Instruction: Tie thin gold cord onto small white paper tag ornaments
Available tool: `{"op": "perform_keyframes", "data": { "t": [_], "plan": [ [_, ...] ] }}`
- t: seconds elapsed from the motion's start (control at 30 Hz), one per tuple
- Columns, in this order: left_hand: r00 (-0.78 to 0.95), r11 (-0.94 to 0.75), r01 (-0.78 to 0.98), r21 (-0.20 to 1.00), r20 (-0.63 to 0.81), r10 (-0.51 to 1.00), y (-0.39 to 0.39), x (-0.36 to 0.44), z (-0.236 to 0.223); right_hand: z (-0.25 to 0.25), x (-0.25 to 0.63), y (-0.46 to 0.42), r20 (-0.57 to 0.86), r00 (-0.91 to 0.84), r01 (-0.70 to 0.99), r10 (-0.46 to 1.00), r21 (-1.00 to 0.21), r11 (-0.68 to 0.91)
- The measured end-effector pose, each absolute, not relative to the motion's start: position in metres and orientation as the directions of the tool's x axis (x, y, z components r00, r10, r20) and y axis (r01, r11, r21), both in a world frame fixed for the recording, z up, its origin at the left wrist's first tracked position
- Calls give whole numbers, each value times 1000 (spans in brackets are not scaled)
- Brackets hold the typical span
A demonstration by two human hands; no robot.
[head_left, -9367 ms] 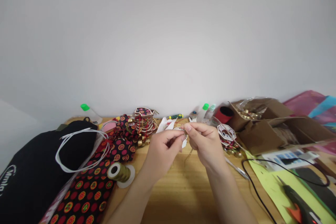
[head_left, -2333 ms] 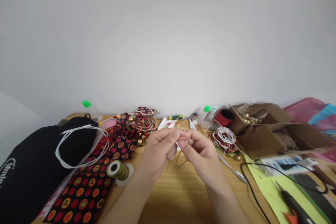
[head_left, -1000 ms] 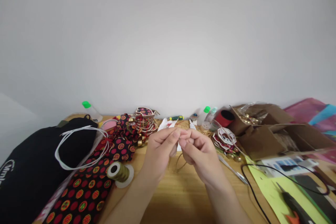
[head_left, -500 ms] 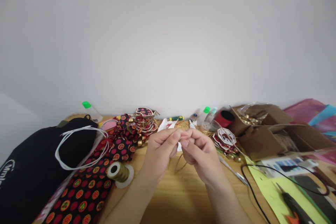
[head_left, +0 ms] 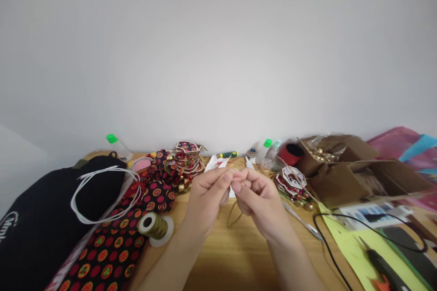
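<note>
And here, over the middle of the desk [head_left: 235, 259], left hand [head_left: 210, 186] and right hand [head_left: 256, 191] meet fingertip to fingertip! Both are pinched closed, seemingly on the thin cord [head_left: 235, 223], whose loop dangles just below them; the fingers hide the exact grip. Working from both sides probably steadies something so fine. Left of them, the thread spool [head_left: 157, 227] sits beside the forearm [head_left: 174, 254], likely for easy reach. To the right, octagonal charms [head_left: 292, 177] lie stacked, and near right a yellow sheet [head_left: 344, 241] lies partly under a pointed tool [head_left: 384, 263], perhaps shielding the desk.
</note>
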State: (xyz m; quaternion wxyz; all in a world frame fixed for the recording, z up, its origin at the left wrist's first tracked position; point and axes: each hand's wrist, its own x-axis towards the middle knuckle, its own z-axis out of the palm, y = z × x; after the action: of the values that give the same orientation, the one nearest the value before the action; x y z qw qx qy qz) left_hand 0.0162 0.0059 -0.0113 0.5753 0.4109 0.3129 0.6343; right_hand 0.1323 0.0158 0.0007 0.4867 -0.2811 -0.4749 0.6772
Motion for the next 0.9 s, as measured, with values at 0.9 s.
{"op": "perform_keyframes", "data": {
  "t": [0.9],
  "plan": [
    [-33, -230, -222, 948, 228, 973, 3, 11, -1, 3, 140, 14, 246, -223, -257, 943, -948, 186]
  ]
}}
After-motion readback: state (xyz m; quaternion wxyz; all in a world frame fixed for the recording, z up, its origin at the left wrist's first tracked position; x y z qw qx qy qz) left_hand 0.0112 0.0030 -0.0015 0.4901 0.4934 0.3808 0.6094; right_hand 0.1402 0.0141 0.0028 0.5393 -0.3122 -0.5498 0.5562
